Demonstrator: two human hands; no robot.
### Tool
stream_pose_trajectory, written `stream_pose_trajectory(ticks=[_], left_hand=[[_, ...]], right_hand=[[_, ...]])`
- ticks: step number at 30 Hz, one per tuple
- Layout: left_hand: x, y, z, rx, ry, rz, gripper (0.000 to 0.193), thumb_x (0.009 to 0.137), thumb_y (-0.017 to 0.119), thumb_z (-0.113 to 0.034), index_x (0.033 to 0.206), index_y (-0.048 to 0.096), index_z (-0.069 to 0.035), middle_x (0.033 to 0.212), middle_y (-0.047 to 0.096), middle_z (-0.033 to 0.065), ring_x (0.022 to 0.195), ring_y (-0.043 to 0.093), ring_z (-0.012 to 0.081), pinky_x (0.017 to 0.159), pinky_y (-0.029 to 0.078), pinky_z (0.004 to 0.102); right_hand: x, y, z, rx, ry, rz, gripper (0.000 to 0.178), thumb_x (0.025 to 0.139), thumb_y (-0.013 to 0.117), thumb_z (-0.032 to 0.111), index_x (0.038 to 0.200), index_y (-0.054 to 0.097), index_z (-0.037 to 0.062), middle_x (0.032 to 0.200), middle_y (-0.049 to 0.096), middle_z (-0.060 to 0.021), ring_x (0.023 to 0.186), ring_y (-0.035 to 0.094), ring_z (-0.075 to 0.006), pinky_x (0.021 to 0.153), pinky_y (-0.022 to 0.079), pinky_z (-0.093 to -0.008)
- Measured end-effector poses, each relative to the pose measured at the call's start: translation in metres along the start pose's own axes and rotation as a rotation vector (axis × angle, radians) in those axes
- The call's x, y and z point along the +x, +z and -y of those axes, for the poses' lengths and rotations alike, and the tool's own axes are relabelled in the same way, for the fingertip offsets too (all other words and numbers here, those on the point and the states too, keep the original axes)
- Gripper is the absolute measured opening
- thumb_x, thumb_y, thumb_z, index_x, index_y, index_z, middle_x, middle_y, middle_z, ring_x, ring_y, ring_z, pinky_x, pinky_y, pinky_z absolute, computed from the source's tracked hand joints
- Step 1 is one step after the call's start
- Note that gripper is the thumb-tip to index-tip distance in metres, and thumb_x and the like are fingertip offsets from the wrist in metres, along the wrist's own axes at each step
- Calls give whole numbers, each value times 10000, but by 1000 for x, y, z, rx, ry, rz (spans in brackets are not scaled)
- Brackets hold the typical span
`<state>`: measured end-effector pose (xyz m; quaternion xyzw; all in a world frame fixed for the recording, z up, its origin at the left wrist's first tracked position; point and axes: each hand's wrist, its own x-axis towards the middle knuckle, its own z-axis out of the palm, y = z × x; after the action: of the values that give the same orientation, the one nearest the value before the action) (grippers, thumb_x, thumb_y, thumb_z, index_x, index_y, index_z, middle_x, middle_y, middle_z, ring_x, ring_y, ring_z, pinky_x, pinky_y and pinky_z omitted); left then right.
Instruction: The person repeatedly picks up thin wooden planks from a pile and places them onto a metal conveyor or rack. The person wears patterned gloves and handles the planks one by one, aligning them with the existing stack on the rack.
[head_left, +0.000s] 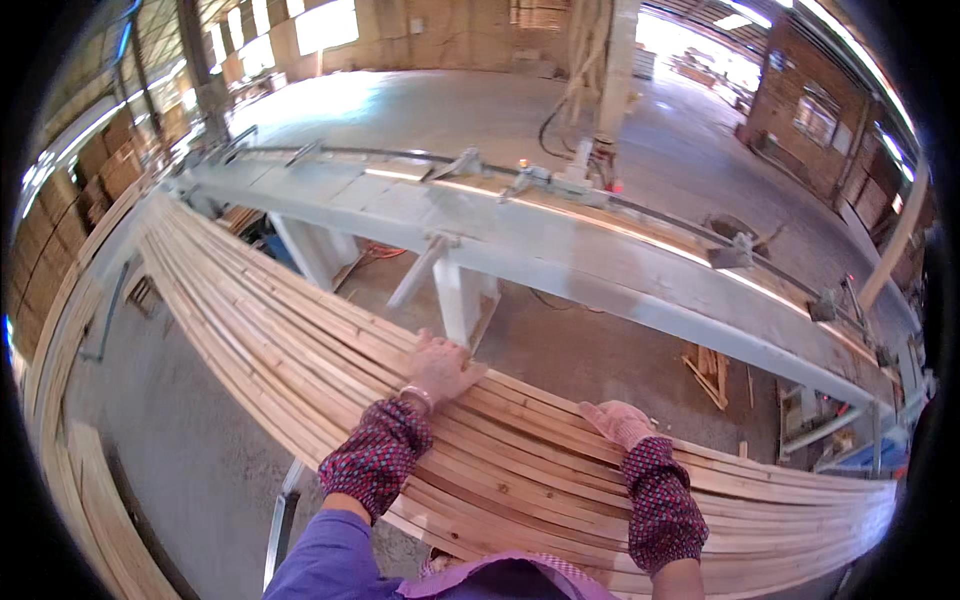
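Observation:
A wide row of long, pale wooden strips (500,490) lies side by side in front of me, running from far left to near right. My left hand (440,372) rests on the strips near their far edge, fingers apart and thumb out to the right. Farther right, my right hand (620,424) is closed over the far edge strip, its fingertips partly hidden. Dark patterned sleeve covers wrap both forearms, and a bracelet circles my left wrist.
Beyond the strips runs a long grey machine bed (560,240) with metal clamps (735,252) along its far side. A white leg (460,305) supports it. Scrap wood (708,378) lies on the floor below. More boards (110,520) stand at the left.

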<state>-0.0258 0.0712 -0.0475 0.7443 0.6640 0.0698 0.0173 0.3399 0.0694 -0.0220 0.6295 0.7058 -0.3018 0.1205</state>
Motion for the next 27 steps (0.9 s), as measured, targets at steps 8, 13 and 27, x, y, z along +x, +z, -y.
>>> stream_pose_trajectory(ticks=[8, 13, 27], left_hand=[[-10, -25, -7, -5, -30, 107, 574, 931, 522, -651, 1022, 803, -159, 1040, 762, 86, 1079, 675, 244, 1083, 330, 448], [-4, -26, -13, 19, -44, 132, 603, 947, 484, -650, 1099, 799, -159, 1122, 759, 81, 1156, 655, 238, 1100, 334, 451], [-7, -19, -9, -59, -49, 22, 551, 909, 543, -612, 939, 796, -123, 1003, 757, 140, 1049, 680, 299, 1100, 342, 457]], right_hand=[[-1, -4, 5, -89, 7, 6, 821, 1016, 290, 734, 1279, 719, 86, 1319, 695, -168, 1305, 602, -363, 1094, 444, -482], [2, 0, -6, -49, -2, -62, 802, 1005, 336, 723, 1191, 747, 60, 1211, 722, -214, 1229, 632, -400, 1058, 456, -479], [8, 6, -10, -43, -25, -87, 781, 1006, 338, 735, 1213, 754, 108, 1210, 726, -202, 1220, 643, -386, 1052, 466, -474]])
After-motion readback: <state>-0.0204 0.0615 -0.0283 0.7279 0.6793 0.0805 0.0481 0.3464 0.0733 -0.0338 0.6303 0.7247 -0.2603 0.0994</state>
